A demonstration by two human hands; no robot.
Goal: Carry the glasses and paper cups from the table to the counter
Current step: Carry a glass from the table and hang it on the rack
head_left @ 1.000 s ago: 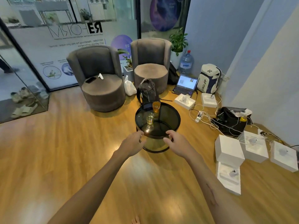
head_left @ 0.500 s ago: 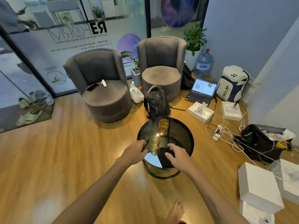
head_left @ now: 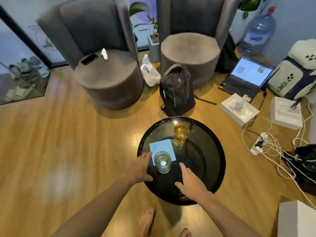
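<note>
The clear glass [head_left: 162, 161] stands upright near the front of the round black table [head_left: 215, 151], resting partly over a pale blue rectangle [head_left: 162, 147] on the top; whether that is a sheet or a reflection I cannot tell. The amber glass [head_left: 181, 134] stands farther back, apart from the first, holding a yellow-brown liquid. No paper cups are visible on the table, and no counter is in view.

My left hand [head_left: 140, 166] is just left of the clear glass, fingers [head_left: 147, 155] spread and holding nothing; contact with the glass is not evident. My right hand [head_left: 191, 182] hovers to its right, fingers likewise apart and empty. Nothing is gripped yet, so I judge the pickup not begun.

Risks noted:
- The tabletop is glossy; a sideways nudge from either hand could slide or tip the clear glass.
- The amber glass is filled; a hurried lift would likely spill it.
- My bare feet [head_left: 145, 221] are close to the table base, so a dropped glass would break near them.
- Cables [head_left: 266, 142], a black backpack [head_left: 177, 93], a laptop [head_left: 246, 77] and white boxes [head_left: 239, 108] lie on the floor to the right; a carrying route through them invites a trip.
</note>
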